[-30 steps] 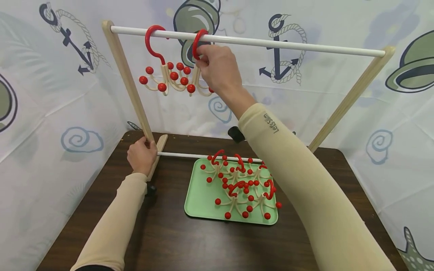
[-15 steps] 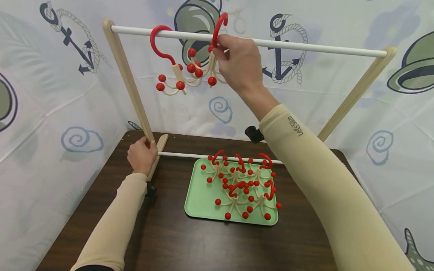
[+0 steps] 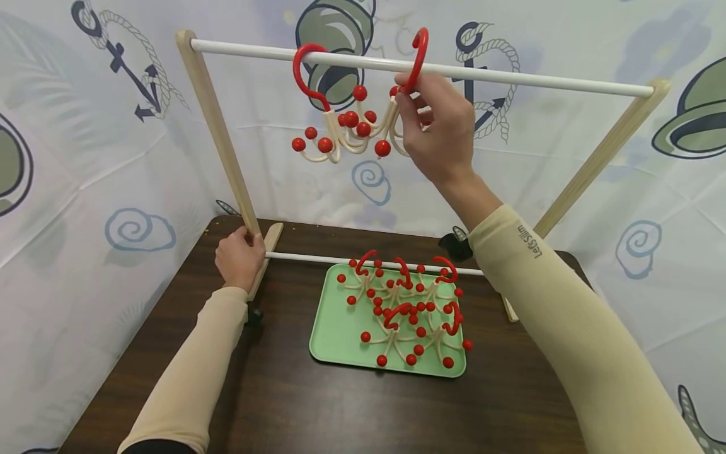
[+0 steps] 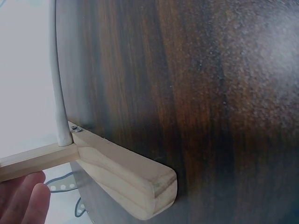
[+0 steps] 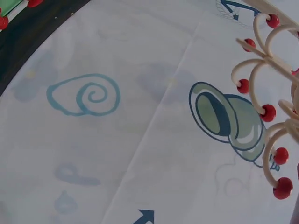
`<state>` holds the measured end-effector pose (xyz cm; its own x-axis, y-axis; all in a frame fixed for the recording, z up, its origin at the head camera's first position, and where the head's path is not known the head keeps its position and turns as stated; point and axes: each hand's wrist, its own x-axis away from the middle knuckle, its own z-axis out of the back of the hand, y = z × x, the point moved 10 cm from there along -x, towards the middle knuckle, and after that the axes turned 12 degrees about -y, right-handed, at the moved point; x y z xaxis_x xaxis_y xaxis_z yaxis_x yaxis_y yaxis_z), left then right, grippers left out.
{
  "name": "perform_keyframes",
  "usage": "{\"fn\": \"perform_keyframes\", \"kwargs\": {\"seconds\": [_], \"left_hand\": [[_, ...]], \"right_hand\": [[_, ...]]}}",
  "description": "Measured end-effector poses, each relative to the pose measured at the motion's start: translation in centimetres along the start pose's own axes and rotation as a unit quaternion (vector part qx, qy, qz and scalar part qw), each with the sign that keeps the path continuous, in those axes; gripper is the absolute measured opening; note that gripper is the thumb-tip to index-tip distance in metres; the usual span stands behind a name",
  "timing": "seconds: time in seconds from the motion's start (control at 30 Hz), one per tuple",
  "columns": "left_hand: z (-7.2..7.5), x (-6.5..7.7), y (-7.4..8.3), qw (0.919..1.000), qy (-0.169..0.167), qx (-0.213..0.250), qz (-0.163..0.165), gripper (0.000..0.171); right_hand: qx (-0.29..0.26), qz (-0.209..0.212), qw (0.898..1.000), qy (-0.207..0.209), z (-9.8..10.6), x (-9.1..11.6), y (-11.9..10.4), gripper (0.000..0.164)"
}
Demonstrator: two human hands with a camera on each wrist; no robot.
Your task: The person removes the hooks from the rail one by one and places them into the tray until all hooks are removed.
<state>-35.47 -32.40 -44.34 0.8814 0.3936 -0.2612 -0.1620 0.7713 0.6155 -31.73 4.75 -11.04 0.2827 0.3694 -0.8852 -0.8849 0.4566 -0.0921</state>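
Note:
In the head view my right hand (image 3: 442,129) pinches the red hook (image 3: 420,57) of a hanger with curved beige arms tipped with red balls. The hook's curved top stands above the white upper rod (image 3: 544,79). Just left of it, a second hanger (image 3: 333,129) hangs from the rod by its red hook, and the two sets of arms overlap. My left hand (image 3: 241,257) grips the left wooden post (image 3: 218,135) low down, near its foot. In the left wrist view, fingertips (image 4: 38,200) show beside the post. Arms of both hangers (image 5: 266,60) appear in the right wrist view.
A green tray (image 3: 334,343) on the dark table (image 3: 283,403) bears several more such hangers, bunched toward its right side. Behind it runs a lower white rod (image 3: 312,258). The right wooden post (image 3: 601,154) leans outward, and a patterned cloth (image 3: 142,176) backs everything.
My right hand has moved right along the upper rod with its hanger, and the hook has risen from the rod. The second hanger has slid right too. My left hand stays put.

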Motion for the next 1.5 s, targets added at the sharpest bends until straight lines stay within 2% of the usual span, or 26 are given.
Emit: {"fn": "perform_keyframes", "kwargs": {"seconds": [0.1, 0.13, 0.2, 0.3, 0.4, 0.53, 0.67, 0.8, 0.97, 1.07, 1.13, 1.23, 1.37, 1.5], "left_hand": [[0.0, 0.0, -0.1, 1.0, -0.001, 0.003, 0.001, 0.026], [0.1, 0.0, -0.2, 1.0, 0.0, 0.004, 0.002, 0.026], [0.0, 0.1, -0.4, 1.0, 0.001, 0.005, 0.005, 0.026], [-0.2, 0.2, -0.9, 0.9999, 0.001, 0.004, 0.009, 0.026], [-0.4, 0.3, -1.2, 0.9999, -0.001, 0.002, 0.011, 0.026], [-0.6, 0.4, -1.3, 0.9999, -0.005, 0.004, 0.014, 0.026], [-0.7, 0.4, -1.3, 0.9999, -0.004, 0.003, 0.014, 0.026], [-0.5, 0.2, -0.9, 1.0, 0.001, 0.003, 0.001, 0.026], [0.1, -0.1, -0.7, 0.9999, 0.009, 0.004, 0.002, 0.026], [0.1, -0.3, -0.5, 1.0, 0.004, 0.005, 0.0, 0.026], [0.1, -0.4, -0.4, 1.0, 0.002, 0.004, -0.003, 0.027], [0.2, -0.5, -0.2, 1.0, 0.004, 0.004, -0.003, 0.027], [0.3, -0.4, -0.2, 1.0, 0.008, 0.001, 0.0, 0.027], [0.1, -0.2, -0.1, 1.0, 0.006, -0.002, -0.001, 0.028]], "right_hand": [[-0.011, -0.009, 1.0, 0.024, 0.3, 0.3, 0.4, 0.019], [-0.001, -0.014, 1.0, 0.02, 0.1, 0.3, 0.5, 0.019], [0.042, -0.013, 0.999, 0.002, -0.4, 0.3, 0.4, 0.021], [0.116, 0.01, 0.993, -0.033, -1.7, 0.4, -0.2, 0.025], [0.151, 0.02, 0.988, -0.032, -2.4, 0.8, -0.5, 0.026], [0.14, -0.009, 0.99, -0.003, -2.2, 1.1, 0.3, 0.026], [0.113, -0.038, 0.993, -0.005, -1.7, 1.6, 1.0, 0.022], [0.068, -0.064, 0.996, 0.006, -0.2, 2.5, 1.5, 0.02], [0.036, -0.046, 0.998, 0.013, 1.2, 3.6, 1.2, 0.023], [-0.004, -0.024, 1.0, 0.006, 1.3, 4.7, 0.8, 0.02], [-0.046, -0.01, 0.999, -0.026, 0.6, 5.6, 0.5, 0.017], [-0.106, 0.004, 0.988, -0.115, -2.0, 7.2, -0.4, 0.013], [-0.164, -0.019, 0.96, -0.228, -6.5, 9.9, -2.0, 0.007], [-0.164, -0.049, 0.929, -0.329, -11.0, 12.7, -3.6, 0.004]]}}
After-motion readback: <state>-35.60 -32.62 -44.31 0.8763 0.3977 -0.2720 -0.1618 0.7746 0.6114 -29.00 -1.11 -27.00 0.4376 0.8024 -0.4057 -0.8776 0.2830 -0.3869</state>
